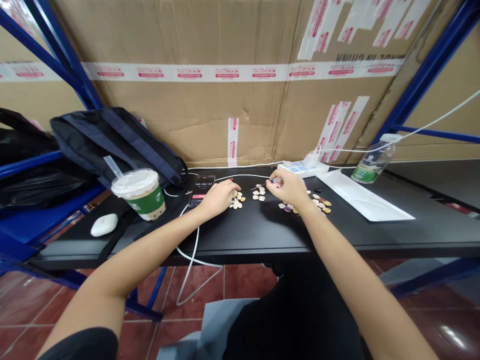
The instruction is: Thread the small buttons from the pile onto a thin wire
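Observation:
My right hand (290, 187) is closed around the handle of a thin screwdriver-like tool (276, 180), whose slim metal shaft points left. Just beyond its tip lies a small middle group of pale button-like pieces (258, 196). My left hand (219, 197) curls over a pile of similar pale and yellowish pieces (237, 201), fingertips bent together at its upper edge. Whether a piece is between those fingers is hidden. Around and behind my right wrist are more button-like pieces (321, 202), some yellow, purple or reddish, partly covered by my forearm.
A phone (202, 190) showing a timer lies left of my left hand. Further left are a lidded drink cup (144, 197), a white earbud case (104, 225) and a backpack (120, 142). A power strip (303, 169), white packet (363, 195) and water bottle (375, 160) stand right.

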Available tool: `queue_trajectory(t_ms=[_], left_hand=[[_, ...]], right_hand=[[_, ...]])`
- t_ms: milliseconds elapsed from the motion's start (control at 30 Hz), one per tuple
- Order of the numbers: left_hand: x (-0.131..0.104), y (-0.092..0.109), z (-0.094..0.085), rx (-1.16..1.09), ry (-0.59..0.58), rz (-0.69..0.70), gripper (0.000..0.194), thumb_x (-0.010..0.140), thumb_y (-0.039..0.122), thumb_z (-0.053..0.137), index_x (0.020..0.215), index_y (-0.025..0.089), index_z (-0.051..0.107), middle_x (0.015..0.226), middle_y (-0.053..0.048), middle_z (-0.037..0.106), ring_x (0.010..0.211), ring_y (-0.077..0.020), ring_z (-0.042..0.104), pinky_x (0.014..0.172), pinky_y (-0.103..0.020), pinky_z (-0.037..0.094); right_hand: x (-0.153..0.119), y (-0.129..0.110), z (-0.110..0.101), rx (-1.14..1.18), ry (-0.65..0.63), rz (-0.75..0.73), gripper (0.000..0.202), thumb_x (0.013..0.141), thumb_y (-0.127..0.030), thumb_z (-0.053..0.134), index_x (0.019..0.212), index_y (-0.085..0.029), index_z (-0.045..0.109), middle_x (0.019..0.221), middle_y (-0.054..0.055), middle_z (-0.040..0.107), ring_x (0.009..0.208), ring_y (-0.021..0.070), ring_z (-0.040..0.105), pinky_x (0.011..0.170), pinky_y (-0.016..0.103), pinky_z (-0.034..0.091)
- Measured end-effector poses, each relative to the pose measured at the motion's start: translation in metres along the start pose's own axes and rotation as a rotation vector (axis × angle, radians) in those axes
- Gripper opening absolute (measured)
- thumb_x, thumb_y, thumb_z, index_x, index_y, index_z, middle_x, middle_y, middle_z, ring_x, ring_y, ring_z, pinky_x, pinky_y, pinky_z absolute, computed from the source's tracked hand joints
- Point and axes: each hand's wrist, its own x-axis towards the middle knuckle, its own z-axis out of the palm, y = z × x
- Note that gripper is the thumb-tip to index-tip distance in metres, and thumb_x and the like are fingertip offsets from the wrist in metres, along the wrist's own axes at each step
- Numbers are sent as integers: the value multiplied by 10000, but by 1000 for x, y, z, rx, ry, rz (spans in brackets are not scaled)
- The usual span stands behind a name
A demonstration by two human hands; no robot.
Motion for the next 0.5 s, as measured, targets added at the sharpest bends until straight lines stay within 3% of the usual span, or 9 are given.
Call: queue_trajectory(t_ms=[200, 500], left_hand=[[-2, 3, 1, 35, -2, 7, 300, 968, 118, 442, 1096, 191, 703, 1167, -69, 692, 1088, -214, 659, 968, -362, 513], [-2, 3, 3, 35, 8, 47, 256, 958, 150, 470, 1056, 207, 700, 1131, -50, 707, 1106, -216, 645, 976, -373, 493]], right_hand=[[1, -1, -1, -77, 107, 73, 128, 719, -261, 660, 671, -218, 549, 728, 22, 589, 646, 173, 495, 560, 308, 276], [1, -1, -1, -64, 94, 70, 138, 707, -256, 656, 648, -220, 536, 713, 21, 596, 630, 172, 488, 555, 306, 284]])
